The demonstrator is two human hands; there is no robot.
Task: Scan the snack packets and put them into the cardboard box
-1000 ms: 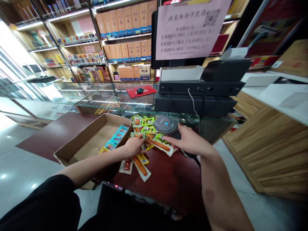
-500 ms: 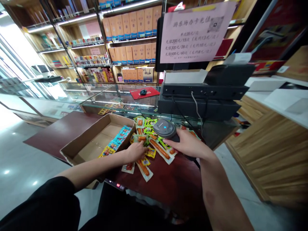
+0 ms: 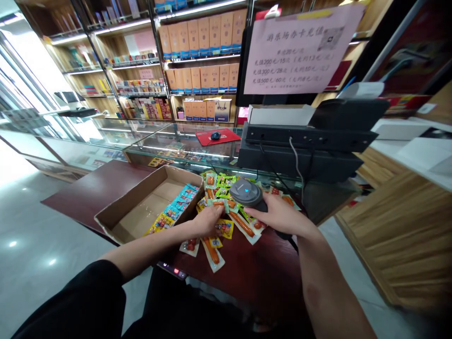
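Note:
My right hand [image 3: 282, 214] is wrapped round the handle of a grey barcode scanner [image 3: 245, 192], its head over a pile of packaged snacks. My left hand [image 3: 209, 221] is closed at the pile, its fingers pinching a small clear sausage packet [image 3: 219, 203]; the fingertips are partly hidden. A yellow snack packet [image 3: 226, 229] lies just under that hand. A long wrapped sausage [image 3: 242, 223] lies between my hands, and another wrapped sausage [image 3: 212, 252] nearer me. Green packets [image 3: 226, 181] lie behind the left hand.
An open cardboard box [image 3: 130, 197] with blue and yellow packets along one side stands left on the dark red table [image 3: 257, 268]. Behind are a glass counter [image 3: 176, 155], a red mouse pad [image 3: 229, 135] and a black till machine [image 3: 300, 160] with hanging cables. A phone [image 3: 172, 270] shows at the near edge.
The view has shifted slightly, moving the scene rightward. My left hand has moved a little right, with the small sausage packet at its fingertips. The scanner remains held over the pile.

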